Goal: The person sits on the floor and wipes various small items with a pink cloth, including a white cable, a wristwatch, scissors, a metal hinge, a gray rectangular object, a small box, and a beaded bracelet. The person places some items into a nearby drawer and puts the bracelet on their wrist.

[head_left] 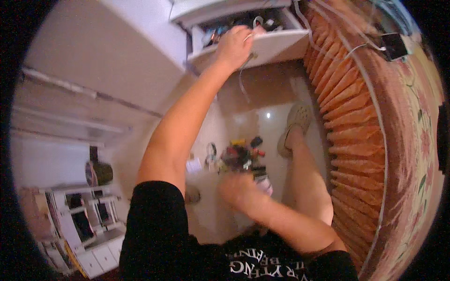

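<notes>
At the far side, my left hand (235, 46) is closed over the top edge of a white drawer (276, 48), which is pulled out. Inside the drawer lies a jumble of small items, with a white cable loop (258, 21) among them. A thin cord (243, 86) dangles below the hand in front of the drawer. Nearer to me, my right hand (240, 191) is smeared by motion, so its fingers and anything in them are not clear. It is beside a pile of small dark, red and yellow things (239, 155) on the floor.
On the right, a bed with an orange ruffled skirt (354, 117) bears a phone (393, 47) with a white cable. My leg and a beige clog (300, 117) stand near the pile. At the left are a white shelf unit (91, 234) and a dark round basket-like container (99, 173).
</notes>
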Demonstrator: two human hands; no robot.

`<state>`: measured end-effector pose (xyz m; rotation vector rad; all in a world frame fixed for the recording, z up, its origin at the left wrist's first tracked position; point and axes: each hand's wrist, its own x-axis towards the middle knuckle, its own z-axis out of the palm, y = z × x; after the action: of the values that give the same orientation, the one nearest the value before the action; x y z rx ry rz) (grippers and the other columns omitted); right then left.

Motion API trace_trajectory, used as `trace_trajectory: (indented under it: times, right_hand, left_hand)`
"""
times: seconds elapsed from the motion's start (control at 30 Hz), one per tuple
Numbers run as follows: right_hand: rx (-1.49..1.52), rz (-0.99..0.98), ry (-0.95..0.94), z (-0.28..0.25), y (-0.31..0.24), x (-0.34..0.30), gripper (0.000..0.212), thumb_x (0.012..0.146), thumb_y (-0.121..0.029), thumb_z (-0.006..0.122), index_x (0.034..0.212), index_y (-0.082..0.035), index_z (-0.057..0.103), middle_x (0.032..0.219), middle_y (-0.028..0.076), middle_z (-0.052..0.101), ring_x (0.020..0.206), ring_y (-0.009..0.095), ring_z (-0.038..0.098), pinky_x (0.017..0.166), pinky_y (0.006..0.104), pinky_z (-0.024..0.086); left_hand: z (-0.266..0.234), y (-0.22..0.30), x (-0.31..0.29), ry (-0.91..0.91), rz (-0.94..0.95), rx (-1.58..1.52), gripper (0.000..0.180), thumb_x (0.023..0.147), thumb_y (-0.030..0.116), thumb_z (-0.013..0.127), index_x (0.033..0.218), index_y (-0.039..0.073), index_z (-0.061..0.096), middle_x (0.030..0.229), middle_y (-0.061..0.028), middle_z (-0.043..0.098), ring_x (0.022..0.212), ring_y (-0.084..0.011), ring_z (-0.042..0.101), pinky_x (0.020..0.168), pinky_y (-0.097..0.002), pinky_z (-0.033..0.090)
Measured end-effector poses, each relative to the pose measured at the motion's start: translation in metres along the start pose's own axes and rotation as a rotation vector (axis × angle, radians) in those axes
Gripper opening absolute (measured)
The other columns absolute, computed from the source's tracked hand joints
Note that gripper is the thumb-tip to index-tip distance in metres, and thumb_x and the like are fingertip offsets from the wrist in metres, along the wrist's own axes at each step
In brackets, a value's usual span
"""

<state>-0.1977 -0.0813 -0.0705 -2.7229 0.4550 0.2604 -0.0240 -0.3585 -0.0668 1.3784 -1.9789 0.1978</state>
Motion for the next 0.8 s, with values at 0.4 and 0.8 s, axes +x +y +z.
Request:
trace_trajectory:
  times: [0.4, 0.8]
  right_hand:
    - [0.956, 0.186, 0.714, -0.076, 0.081, -0.02, 0.022, 0.084, -0.023, 0.055, 0.092, -0.002, 0.056, 0.073, 0.009, 0.061, 0.064, 0.021, 0.059, 0.06, 0.0299, 0.048]
    - [1.662, 0.028, 0.844, -0.085, 0.105, -0.01, 0.036, 0.09, -0.025, 0.046, 0.113, 0.003, 0.048, 0.108, 0.023, 0.055, 0.087, 0.027, 0.059, 0.068, 0.031, 0.054]
  left_hand:
    - [-0.014, 0.066, -0.526, -0.058, -1.651, -0.335, 0.021, 0.079, 0.02, 0.053, 0.081, 0.001, 0.063, 0.067, -0.0112, 0.061, 0.062, -0.021, 0.059, 0.061, -0.0329, 0.046]
    - [0.017, 0.159, -0.613, -0.33, -1.675, -0.448, 0.023, 0.079, 0.024, 0.056, 0.082, 0.002, 0.063, 0.073, -0.013, 0.063, 0.066, -0.0249, 0.06, 0.061, -0.0359, 0.046]
